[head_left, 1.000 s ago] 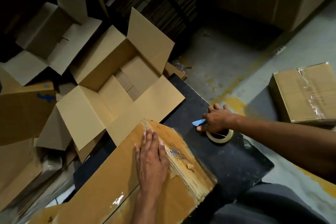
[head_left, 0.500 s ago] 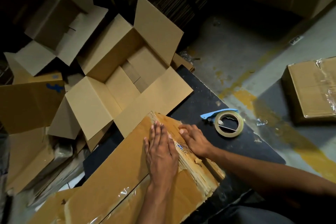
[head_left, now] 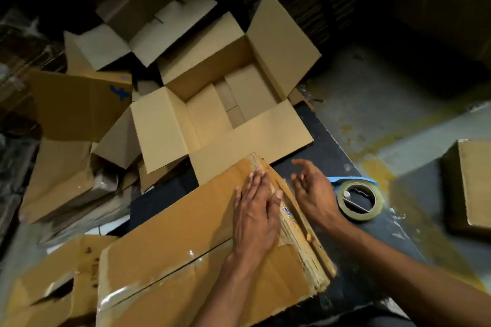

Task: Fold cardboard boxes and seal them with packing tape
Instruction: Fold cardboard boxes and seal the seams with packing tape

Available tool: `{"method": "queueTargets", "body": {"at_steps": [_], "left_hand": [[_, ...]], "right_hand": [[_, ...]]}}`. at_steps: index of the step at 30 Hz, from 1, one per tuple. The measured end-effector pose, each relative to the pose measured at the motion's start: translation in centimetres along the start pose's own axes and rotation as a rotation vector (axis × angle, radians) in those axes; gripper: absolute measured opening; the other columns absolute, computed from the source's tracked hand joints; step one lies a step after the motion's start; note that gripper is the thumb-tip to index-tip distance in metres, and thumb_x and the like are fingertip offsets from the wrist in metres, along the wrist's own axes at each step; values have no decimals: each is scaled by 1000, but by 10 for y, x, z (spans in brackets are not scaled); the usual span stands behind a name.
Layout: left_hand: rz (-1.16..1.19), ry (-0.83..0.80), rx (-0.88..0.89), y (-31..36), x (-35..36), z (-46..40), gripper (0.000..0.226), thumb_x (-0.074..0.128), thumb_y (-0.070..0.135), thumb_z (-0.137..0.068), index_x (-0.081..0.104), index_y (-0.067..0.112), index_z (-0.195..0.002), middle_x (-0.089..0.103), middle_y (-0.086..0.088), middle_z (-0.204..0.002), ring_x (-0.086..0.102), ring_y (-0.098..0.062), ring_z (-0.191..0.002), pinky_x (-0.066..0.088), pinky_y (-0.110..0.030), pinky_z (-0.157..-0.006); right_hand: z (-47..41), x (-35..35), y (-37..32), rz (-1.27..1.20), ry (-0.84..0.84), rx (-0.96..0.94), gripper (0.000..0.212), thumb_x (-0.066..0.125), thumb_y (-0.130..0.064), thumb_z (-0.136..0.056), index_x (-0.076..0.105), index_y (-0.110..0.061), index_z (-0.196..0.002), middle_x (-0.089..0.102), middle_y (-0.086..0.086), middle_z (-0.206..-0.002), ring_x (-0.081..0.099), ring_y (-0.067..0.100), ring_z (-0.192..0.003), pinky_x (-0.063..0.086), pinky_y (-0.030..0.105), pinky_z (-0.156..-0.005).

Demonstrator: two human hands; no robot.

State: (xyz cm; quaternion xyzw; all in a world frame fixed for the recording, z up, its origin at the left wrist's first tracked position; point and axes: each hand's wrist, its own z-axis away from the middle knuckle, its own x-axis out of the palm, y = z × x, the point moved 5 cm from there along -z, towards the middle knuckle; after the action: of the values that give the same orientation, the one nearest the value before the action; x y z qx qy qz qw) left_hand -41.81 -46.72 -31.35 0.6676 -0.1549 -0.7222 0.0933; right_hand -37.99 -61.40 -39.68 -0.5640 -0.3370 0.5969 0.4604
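A stack of flattened cardboard boxes (head_left: pixel 180 241) lies on a dark table (head_left: pixel 332 141), its worn edges facing right. My left hand (head_left: pixel 256 212) rests flat on top of the stack near its right edge, fingers straight. Just off that edge hovers my right hand (head_left: pixel 312 191), palm turned inward with fingers relaxed, holding nothing. A roll of packing tape (head_left: pixel 360 200) with a blue cutter (head_left: pixel 350 180) lies on the table just right of my right hand.
An open folded box (head_left: pixel 225 93) with its flaps spread stands beyond the stack. More open boxes (head_left: pixel 148 16) and flat cardboard (head_left: pixel 77 103) pile up at the left. A taped box (head_left: pixel 470 183) sits on the floor at right.
My right hand left the tape roll, came to the stack's right edge, and now lifts off it with the palm turned inward. My left hand stays flat on the stack.
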Motion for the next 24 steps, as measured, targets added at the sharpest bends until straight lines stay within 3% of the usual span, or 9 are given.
{"method": "queueTargets", "body": {"at_steps": [2,5,7,11,16,19,21,22,24], "left_hand": [[71,31,3,-5,-13,8,60,32,56,-107,33,29,-161,30,11,-166,19,-3,-155,14,-37,-129],[123,140,10,-27,-46,28,53,52,44,-105,48,25,-153,46,10,-157,35,2,-144,31,-31,-123],[160,199,-35,-60,-72,46,48,57,42,-104,53,26,-149,51,13,-152,37,8,-137,34,-22,-119],[279,348,-216,-147,-126,94,47,54,57,-99,55,40,-143,51,25,-142,49,6,-128,40,-11,-102],[521,575,-422,-286,-172,182,42,62,51,-95,60,43,-136,59,25,-133,58,8,-114,50,-5,-80],[761,720,-586,-377,-173,227,26,68,33,-98,65,48,-119,70,21,-119,66,5,-107,57,-19,-88],[916,804,-706,-428,-164,250,18,62,31,-102,66,46,-111,74,15,-112,70,-1,-101,58,-33,-93],[980,843,-750,-447,-160,259,14,58,35,-104,65,44,-111,74,13,-110,72,-2,-97,58,-36,-91],[1072,890,-804,-475,-149,269,22,50,43,-103,64,34,-118,75,8,-109,72,-3,-90,58,-27,-82]], "right_hand": [[8,-16,-34,-54,97,-121,32,55,-25,-103,54,-37,-133,58,-16,-93,57,17,-90,49,37,-74],[29,-19,-96,-29,121,-336,27,58,-21,-100,62,-33,-124,52,-27,-98,50,11,-97,46,36,-77],[47,3,-133,15,47,-450,23,59,-22,-99,65,-33,-118,52,-23,-100,47,8,-94,46,34,-72],[82,85,-186,113,-192,-605,17,62,-27,-98,70,-33,-111,56,-27,-102,50,2,-97,51,26,-64],[142,231,-237,327,-490,-745,18,60,-38,-100,66,-42,-117,58,-24,-109,48,2,-105,50,28,-85],[168,320,-256,474,-637,-810,29,56,-46,-99,61,-42,-127,59,-17,-123,47,9,-114,49,34,-96],[174,369,-263,578,-691,-821,39,50,-55,-100,56,-40,-136,55,-10,-138,44,15,-128,44,40,-105],[174,390,-266,635,-703,-810,44,46,-59,-101,53,-39,-140,51,-6,-144,40,18,-136,41,41,-109],[171,429,-269,777,-705,-781,54,40,-63,-102,45,-36,-149,42,1,-156,25,24,-150,30,46,-117]]}}
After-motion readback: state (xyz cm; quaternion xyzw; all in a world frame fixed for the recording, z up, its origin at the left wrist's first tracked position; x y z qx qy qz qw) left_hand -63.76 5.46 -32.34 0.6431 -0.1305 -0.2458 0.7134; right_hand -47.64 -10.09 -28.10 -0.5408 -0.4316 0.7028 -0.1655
